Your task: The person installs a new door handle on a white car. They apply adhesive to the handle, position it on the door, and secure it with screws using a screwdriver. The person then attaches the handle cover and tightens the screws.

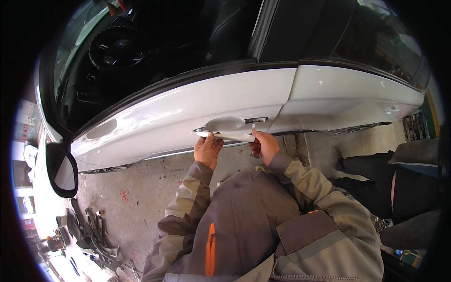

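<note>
A white car door handle (229, 137) lies between my two hands, off the door and just in front of its recess. My left hand (207, 151) pinches the handle's left end, close to the small opening at the recess's left side. Its right end is gripped by my right hand (266, 146), with a small pale tab standing up beside the fingers. Behind the handle is the white front door (164, 109) of the car, with a shallow scooped recess (229, 123). A dark slot (256, 120) shows at the recess's right side.
The side mirror (62, 169) juts out at the left. Dark loose parts (91, 230) lie on the concrete floor (155, 188) at lower left. Another person's dark-clothed legs (376, 183) are at the right. The rear door (347, 96) adjoins the front one.
</note>
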### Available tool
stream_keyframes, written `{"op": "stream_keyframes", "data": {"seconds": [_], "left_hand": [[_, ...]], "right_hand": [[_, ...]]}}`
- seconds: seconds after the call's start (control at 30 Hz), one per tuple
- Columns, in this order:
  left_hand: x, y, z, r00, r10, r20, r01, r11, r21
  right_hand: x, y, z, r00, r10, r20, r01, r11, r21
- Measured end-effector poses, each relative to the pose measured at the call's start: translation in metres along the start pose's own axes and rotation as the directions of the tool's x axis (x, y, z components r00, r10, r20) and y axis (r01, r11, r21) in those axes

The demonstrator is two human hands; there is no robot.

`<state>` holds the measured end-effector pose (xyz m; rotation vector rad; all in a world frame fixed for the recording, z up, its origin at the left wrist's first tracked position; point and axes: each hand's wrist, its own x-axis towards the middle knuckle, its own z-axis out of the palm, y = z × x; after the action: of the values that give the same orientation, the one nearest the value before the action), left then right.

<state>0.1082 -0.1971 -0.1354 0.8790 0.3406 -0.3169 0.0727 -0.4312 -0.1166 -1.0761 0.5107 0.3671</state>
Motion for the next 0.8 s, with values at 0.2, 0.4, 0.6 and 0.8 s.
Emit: {"op": "stream_keyframes", "data": {"seconds": [0.2,0.4,0.6,0.8], "left_hand": [[-0.003,0.004,-0.004,1.000,0.010,-0.022,-0.009,0.999,0.043],[0.000,0.003,0.004,0.997,0.008,-0.075,-0.003,0.997,0.077],[0.003,0.007,0.005,0.994,0.006,-0.110,0.010,0.989,0.147],[0.007,0.009,0.002,0.997,0.008,-0.071,0.002,0.992,0.129]], "right_hand": [[-0.009,0.007,0.002,0.995,0.039,0.096,-0.035,0.998,-0.045],[-0.003,0.003,0.006,0.999,-0.036,0.012,0.037,0.998,-0.055],[-0.003,0.000,0.025,0.971,-0.155,-0.183,0.150,0.988,-0.038],[-0.003,0.004,0.033,0.906,-0.380,-0.187,0.364,0.925,-0.112]]}}
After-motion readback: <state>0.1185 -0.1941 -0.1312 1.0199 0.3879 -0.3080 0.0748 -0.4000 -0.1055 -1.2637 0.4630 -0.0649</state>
